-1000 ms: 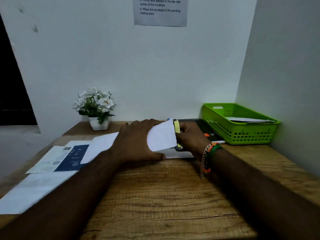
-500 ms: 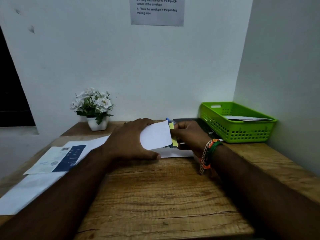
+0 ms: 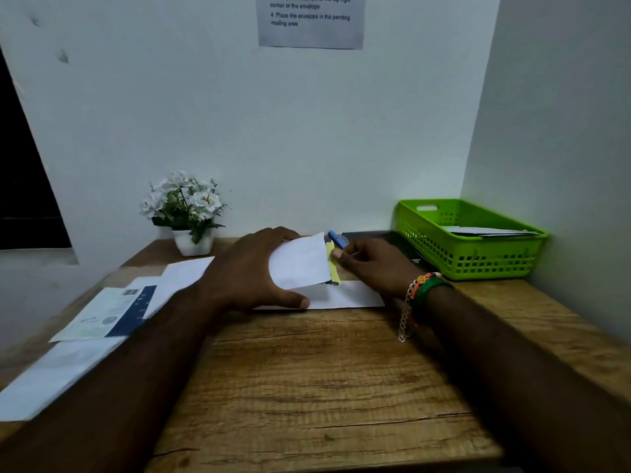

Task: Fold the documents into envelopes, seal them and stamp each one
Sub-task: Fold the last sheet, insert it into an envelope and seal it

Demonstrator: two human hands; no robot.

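Both hands are at the far middle of the desk (image 3: 324, 387): my left hand (image 3: 249, 271) lies over the white envelope (image 3: 345, 295), thumb at its near edge and fingers curled behind the raised flap, while my right hand (image 3: 372, 264) pinches the yellow strip (image 3: 332, 264) along the flap's edge. I judge this envelope filled but not yet sealed or stamped. Some finished mail seems to lie in the green basket (image 3: 467, 257); loose documents (image 3: 102, 312) at left remain.

So I count two hands (image 3: 252, 268), one green basket (image 3: 478, 264), one flower pot (image 3: 193, 242), one blue pen (image 3: 337, 238), one wall notice (image 3: 310, 22).
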